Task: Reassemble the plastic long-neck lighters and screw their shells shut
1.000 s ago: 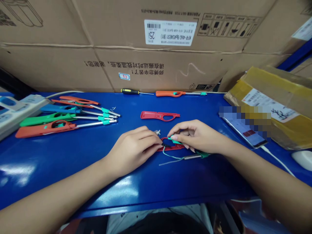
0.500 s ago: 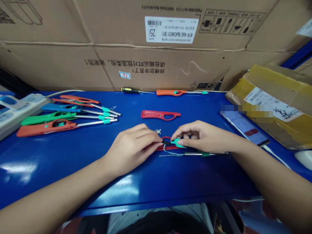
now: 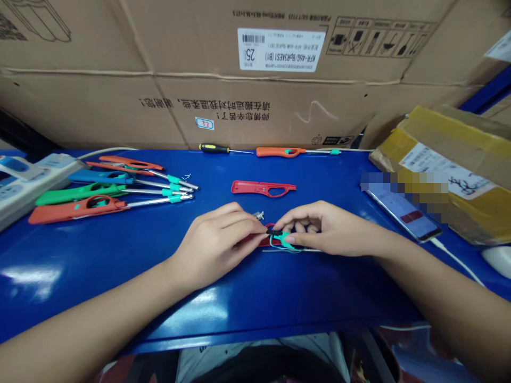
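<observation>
Between thumb and fingers, my left hand (image 3: 225,242) pinches a small black part (image 3: 273,232) with thin wires, likely an igniter piece. My right hand (image 3: 317,229) grips a green plastic trigger piece (image 3: 286,240) against the black part's right end. Beneath them lies a red lighter shell half (image 3: 265,242), mostly covered by my fingers. A thin metal tube (image 3: 313,250) lies by the right hand, partly hidden. Just beyond my left fingertips is a small whitish piece (image 3: 260,215). Farther back rests the other red shell half (image 3: 263,188), hollow side up.
Several long lighters, among them a green one (image 3: 80,194), lie at left beside a white power strip (image 3: 51,165). A screwdriver (image 3: 214,148) and an orange lighter (image 3: 279,152) lie along the cardboard box (image 3: 223,90). At right are a phone (image 3: 403,207) and a taped parcel (image 3: 447,149).
My right hand has shifted slightly left, bringing the green piece up to the black part. The metal tube is now more covered by that hand. My left hand has barely moved.
</observation>
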{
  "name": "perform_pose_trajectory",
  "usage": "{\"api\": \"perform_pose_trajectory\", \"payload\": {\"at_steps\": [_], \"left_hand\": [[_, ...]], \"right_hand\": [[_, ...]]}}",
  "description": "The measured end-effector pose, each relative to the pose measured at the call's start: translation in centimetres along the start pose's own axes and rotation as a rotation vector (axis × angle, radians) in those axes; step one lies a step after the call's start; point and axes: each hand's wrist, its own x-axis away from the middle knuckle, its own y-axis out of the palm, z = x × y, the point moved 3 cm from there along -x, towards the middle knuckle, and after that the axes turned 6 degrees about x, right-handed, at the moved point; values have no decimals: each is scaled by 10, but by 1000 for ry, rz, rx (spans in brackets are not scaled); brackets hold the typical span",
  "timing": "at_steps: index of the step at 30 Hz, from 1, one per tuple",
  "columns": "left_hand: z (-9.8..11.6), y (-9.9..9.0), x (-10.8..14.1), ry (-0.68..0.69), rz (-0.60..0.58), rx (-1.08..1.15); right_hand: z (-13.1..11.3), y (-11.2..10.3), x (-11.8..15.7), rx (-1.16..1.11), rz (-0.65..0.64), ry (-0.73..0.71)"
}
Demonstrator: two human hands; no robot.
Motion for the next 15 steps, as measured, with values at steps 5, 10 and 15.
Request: {"api": "perform_pose_trajectory", "payload": {"at_steps": [5, 10, 15], "left_hand": [[-1, -2, 0, -5, 29, -12], [0, -2, 0, 1, 40, -3], [3, -1, 0, 12, 57, -9]], "right_hand": [[-2, 2, -3, -88, 80, 29], [-2, -1, -3, -89, 150, -10], [-2, 1, -3, -103, 127, -16]]}}
